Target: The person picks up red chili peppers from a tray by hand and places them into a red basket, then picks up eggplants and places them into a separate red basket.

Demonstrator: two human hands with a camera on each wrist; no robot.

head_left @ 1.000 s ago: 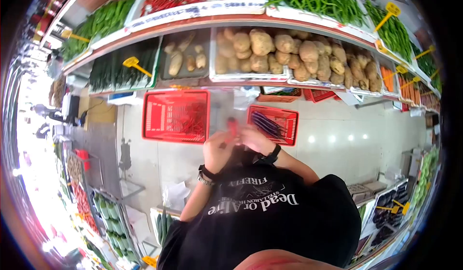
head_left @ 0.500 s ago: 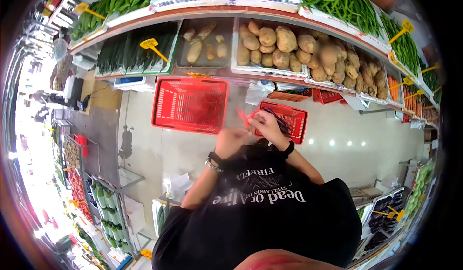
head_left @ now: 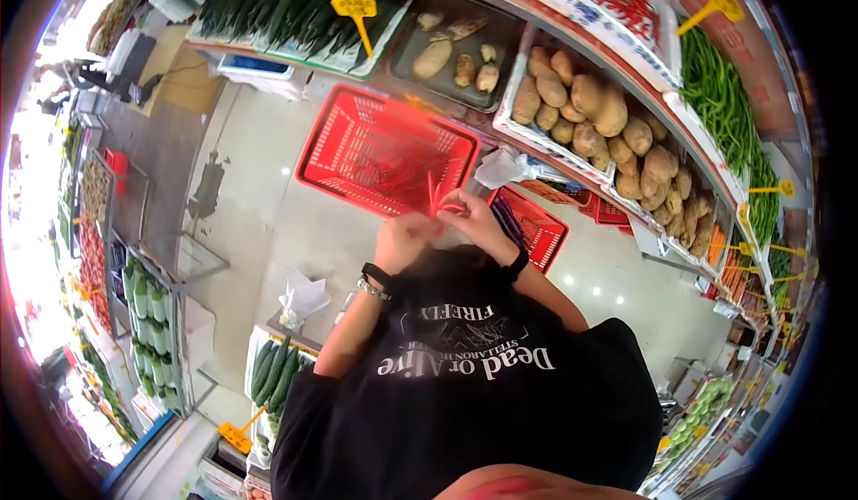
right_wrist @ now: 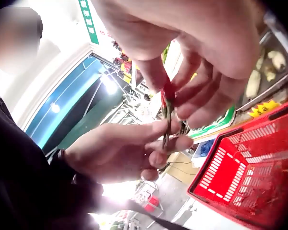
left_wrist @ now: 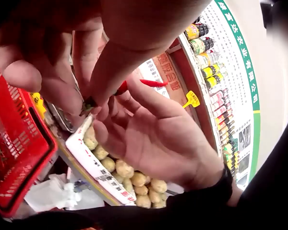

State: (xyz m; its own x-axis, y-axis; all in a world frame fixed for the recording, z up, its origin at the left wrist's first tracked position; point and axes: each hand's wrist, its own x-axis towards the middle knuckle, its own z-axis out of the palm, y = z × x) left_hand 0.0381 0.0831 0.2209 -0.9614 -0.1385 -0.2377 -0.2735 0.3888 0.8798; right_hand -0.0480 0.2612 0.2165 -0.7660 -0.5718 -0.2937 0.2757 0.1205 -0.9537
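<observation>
Thin red chili peppers with dark green stems are between my two hands, at the near edge of the left red basket. My right hand pinches the chilies by their red bodies. With thumb and fingers, my left hand pinches the stem ends, seen close up in the right wrist view. A red tip sticks out beyond the right hand in the left wrist view. Inside the red basket lie loose red chilies.
A smaller red basket with purple eggplants stands to the right. Ahead, the shelf carries potatoes, a dark tray of root vegetables and long dark green vegetables. A plastic bag lies between the baskets and shelf.
The head view has turned, so shelf and baskets sit tilted in it. Both hands are now at the left basket's near edge, with the chilies still between them.
</observation>
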